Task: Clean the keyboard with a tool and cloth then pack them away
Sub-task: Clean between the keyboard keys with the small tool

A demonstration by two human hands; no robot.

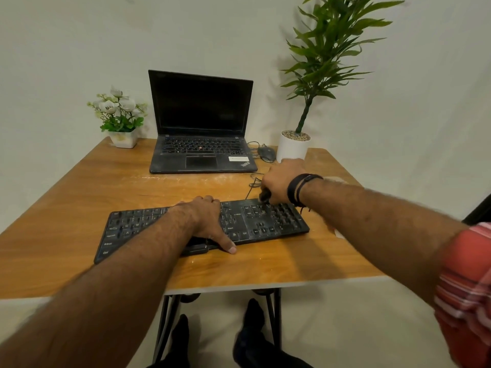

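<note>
A dusty black keyboard (265, 221) lies across the near part of the wooden table (79, 208). My left hand (210, 221) rests flat on its middle, fingers spread, thumb over the front edge. Above the keyboard's far right corner, my right hand (281, 181) is closed around a small dark cleaning tool (264, 195) whose tip touches the keys. Most of the tool is hidden inside the fist. No cloth shows in view.
An open black laptop (202, 144) stands at the back centre, a mouse (266, 153) and cable beside it. A white pot with a tall green plant (292, 147) is behind my right hand. A small flower pot (123, 139) sits back left. Pale dust streaks the table.
</note>
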